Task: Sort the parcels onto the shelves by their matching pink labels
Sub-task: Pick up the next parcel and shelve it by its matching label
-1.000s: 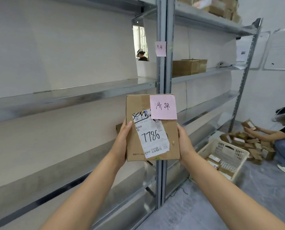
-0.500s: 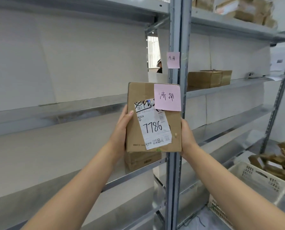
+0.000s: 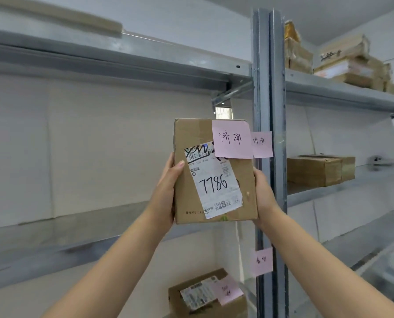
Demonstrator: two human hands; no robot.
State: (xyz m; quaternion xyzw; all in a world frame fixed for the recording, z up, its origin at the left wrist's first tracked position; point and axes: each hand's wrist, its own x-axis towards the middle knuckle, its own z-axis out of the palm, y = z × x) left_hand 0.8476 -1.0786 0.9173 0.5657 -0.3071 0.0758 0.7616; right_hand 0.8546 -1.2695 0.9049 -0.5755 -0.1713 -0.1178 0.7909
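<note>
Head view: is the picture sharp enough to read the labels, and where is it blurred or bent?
Head view: parcel held by left hand and right hand is sharp, "7786" readable; lower parcel note is blurred; upright post leans from wide-angle distortion; light soft and even.

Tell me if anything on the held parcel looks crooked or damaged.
The white shipping label on the parcel sits tilted, its top barcode scribbled over in black marker. The pink note overlaps its corner. The box itself looks intact.

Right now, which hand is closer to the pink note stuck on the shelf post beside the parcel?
Right. The right hand grips the parcel just below the post's pink note; the left hand holds the parcel's far side.
</note>
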